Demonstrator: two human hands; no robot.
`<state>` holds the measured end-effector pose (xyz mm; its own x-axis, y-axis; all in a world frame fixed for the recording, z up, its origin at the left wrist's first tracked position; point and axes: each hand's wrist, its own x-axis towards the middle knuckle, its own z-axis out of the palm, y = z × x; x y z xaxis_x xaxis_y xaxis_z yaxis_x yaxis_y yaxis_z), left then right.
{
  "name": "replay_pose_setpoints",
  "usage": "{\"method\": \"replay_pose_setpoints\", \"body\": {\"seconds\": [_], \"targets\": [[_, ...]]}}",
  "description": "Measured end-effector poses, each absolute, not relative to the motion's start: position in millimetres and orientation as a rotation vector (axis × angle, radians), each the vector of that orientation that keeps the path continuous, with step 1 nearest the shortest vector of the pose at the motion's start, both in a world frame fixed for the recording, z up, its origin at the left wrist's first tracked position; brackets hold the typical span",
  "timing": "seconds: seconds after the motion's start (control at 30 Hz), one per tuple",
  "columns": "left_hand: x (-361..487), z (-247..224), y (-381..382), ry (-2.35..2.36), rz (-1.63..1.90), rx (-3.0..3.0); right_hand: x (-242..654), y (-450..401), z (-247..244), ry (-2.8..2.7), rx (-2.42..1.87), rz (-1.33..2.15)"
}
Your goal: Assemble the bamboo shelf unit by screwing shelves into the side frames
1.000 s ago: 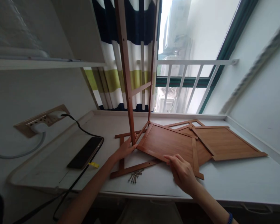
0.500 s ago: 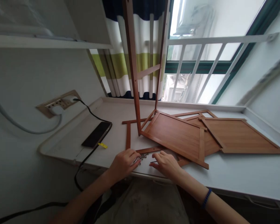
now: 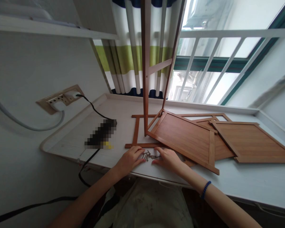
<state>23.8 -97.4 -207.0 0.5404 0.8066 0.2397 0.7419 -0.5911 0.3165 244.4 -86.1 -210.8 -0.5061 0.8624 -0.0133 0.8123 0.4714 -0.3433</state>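
Note:
Several small brass-coloured screws (image 3: 148, 155) lie in a loose heap on the white desktop (image 3: 83, 129), close to its front edge. My left hand (image 3: 130, 160) rests at the left of the heap, thumb and fingers apart, the tips beside the screws. On the other side is my right hand (image 3: 169, 159), its thumb and forefinger apart. A thin dark rod (image 3: 158, 156) sticks out from inside that hand toward the screws; how it is gripped is hidden. Just behind stands a reddish-brown wooden frame (image 3: 146, 95) joined to a panel (image 3: 185, 136) lying tilted.
More wooden panels (image 3: 258, 139) overlap at the right, and a flat wooden frame (image 3: 136, 129) lies behind my hands. A blurred dark object (image 3: 101, 134) with a black cable (image 3: 89, 158) is at the left, below a wall socket (image 3: 61, 98). Barred window (image 3: 211, 63) behind.
My left hand has opened from over the screws, and more of them show on the desktop. My right hand has shifted slightly with the rod. The view has turned a little.

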Motion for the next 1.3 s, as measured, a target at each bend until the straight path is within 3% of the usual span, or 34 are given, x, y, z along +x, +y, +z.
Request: {"method": "replay_pose_setpoints", "body": {"seconds": [0.57, 0.77, 0.97, 1.13, 1.3], "targets": [[18, -198, -63, 1.26, 0.539, 2.457, 240, -76, -205, -2.313, -1.349, 0.501], [-6, -168, -51, 1.565, 1.079, 2.138, 265, -84, -174, -2.096, -1.282, 0.382], [-9, -138, -43, 1.469, 0.958, 2.167, 299, -73, -135, -1.929, -1.206, 0.274], [-16, -114, -37, 1.425, 1.42, 1.915, 318, -67, -103, -1.772, -1.142, 0.176], [0, -121, -28, 1.519, 0.998, 2.158, 332, -58, -103, -1.948, -1.435, 0.091]]}}
